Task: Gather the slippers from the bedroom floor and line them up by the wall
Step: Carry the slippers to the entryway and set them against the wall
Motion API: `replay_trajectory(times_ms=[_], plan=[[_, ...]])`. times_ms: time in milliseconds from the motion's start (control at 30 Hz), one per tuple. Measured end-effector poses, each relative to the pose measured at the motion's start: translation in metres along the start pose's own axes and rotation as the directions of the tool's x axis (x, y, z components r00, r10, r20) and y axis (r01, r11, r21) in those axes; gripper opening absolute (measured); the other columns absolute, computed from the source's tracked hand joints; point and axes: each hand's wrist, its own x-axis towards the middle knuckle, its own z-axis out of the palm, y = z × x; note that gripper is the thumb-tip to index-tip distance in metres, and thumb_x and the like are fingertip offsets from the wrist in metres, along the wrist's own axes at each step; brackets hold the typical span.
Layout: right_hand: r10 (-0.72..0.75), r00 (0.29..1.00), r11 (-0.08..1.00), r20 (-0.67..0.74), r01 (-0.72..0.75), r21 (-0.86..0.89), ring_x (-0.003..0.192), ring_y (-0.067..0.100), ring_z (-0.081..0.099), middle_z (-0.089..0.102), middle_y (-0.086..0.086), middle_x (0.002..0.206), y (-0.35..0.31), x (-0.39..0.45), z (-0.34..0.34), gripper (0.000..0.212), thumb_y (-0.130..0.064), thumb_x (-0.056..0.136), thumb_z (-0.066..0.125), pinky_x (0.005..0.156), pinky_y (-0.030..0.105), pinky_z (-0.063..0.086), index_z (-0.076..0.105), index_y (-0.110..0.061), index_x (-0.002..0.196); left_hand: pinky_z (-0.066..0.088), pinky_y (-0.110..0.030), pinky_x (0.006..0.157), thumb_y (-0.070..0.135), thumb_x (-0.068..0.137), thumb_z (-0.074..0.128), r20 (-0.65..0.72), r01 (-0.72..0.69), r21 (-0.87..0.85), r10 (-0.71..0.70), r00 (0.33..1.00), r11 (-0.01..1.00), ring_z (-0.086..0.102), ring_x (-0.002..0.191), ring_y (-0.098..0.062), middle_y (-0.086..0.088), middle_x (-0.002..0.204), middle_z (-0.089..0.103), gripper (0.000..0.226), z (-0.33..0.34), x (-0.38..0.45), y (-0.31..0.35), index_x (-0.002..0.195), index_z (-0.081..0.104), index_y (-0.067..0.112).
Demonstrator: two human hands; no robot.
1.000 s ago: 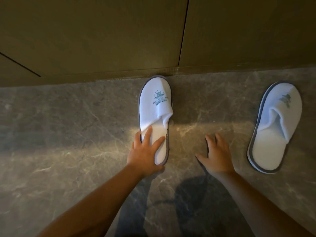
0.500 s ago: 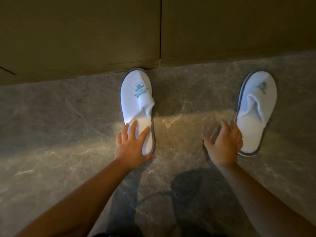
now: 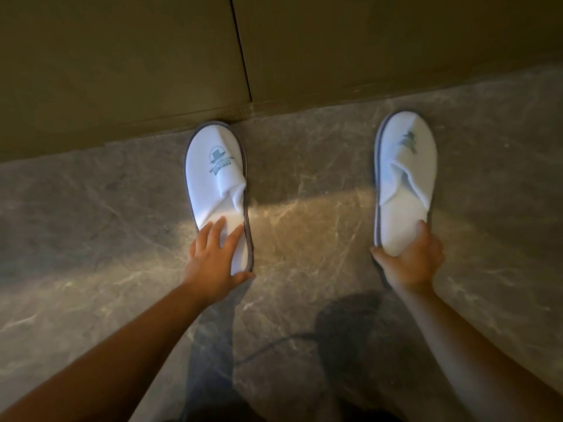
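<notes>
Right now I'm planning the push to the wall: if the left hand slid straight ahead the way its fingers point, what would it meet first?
The left hand already lies on the left slipper; straight ahead, it would probably meet its folded upper, then the wall.

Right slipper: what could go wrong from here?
1. The right hand pinches only the heel of the right slipper; the soft sole could fold or twist while sliding.
2. Its toe stops short of the wall, unlike the left slipper under the left hand, so the row may end uneven.
</notes>
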Motion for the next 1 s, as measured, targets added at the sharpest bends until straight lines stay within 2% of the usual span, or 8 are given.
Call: replay_trajectory(times_ms=[100,233,367,500,733,1000], plan=[[-0.091,0.993,0.995,0.07,0.087,0.056,0.126,0.039,0.029,0.03,0.023,0.14,-0.007,-0.021,0.016,0.095,-0.015,0.059,0.08,0.103,0.039,0.025,0.026,-0.01,0.137,0.013,-0.051,0.113,0.056,0.072,0.057,0.04,0.001,0.012,-0.002,0.999,1.0,0.001,0.139,-0.034,-0.01,0.153,0.003,0.089,0.0,0.0,-0.001,0.139,0.008,0.026],[-0.198,0.968,0.98,0.154,0.191,0.06,0.125,0.039,0.026,0.027,0.02,0.141,-0.026,-0.043,0.039,0.097,-0.017,0.058,0.078,0.104,0.046,0.028,0.023,-0.013,0.138,0.011,-0.05,0.114,0.052,0.071,0.06,0.091,-0.016,-0.012,0.017,0.996,1.0,-0.003,0.14,-0.032,-0.007,0.154,0.0,0.091,-0.004,0.0,-0.005,0.139,0.005,0.027],[-0.231,0.95,0.972,0.211,0.237,-0.002,0.128,0.035,0.024,0.023,0.016,0.144,-0.047,-0.057,0.057,0.096,-0.023,0.062,0.077,0.106,0.048,0.03,0.02,-0.018,0.138,0.012,-0.048,0.114,0.043,0.073,0.063,0.101,-0.041,-0.025,0.043,0.994,0.999,-0.001,0.14,-0.03,-0.006,0.154,0.001,0.088,-0.008,0.0,-0.011,0.139,0.007,0.026],[-0.219,0.956,0.974,0.197,0.226,-0.013,0.127,0.035,0.026,0.025,0.017,0.143,-0.058,-0.06,0.068,0.094,-0.025,0.061,0.078,0.106,0.049,0.032,0.023,-0.017,0.137,0.012,-0.046,0.114,0.039,0.076,0.062,0.09,-0.035,-0.024,0.037,0.995,0.999,-0.001,0.14,-0.029,-0.007,0.154,0.002,0.084,-0.005,-0.001,-0.01,0.139,0.008,0.026],[-0.209,0.966,0.977,0.149,0.211,-0.002,0.126,0.037,0.027,0.027,0.019,0.142,-0.061,-0.061,0.079,0.093,-0.024,0.059,0.08,0.105,0.05,0.03,0.028,-0.015,0.135,0.008,-0.047,0.114,0.042,0.078,0.059,0.062,-0.039,-0.036,0.041,0.997,0.999,-0.002,0.14,-0.029,-0.005,0.154,0.001,0.08,-0.002,-0.001,-0.008,0.138,0.008,0.028],[-0.163,0.977,0.986,0.139,0.164,0.002,0.127,0.036,0.026,0.026,0.018,0.143,-0.064,-0.066,0.084,0.094,-0.024,0.059,0.081,0.104,0.052,0.033,0.026,-0.016,0.135,0.009,-0.047,0.114,0.044,0.078,0.057,0.06,-0.047,-0.033,0.049,0.997,0.998,-0.002,0.14,-0.028,-0.004,0.154,0.001,0.08,-0.002,0.0,-0.009,0.138,0.007,0.028]])
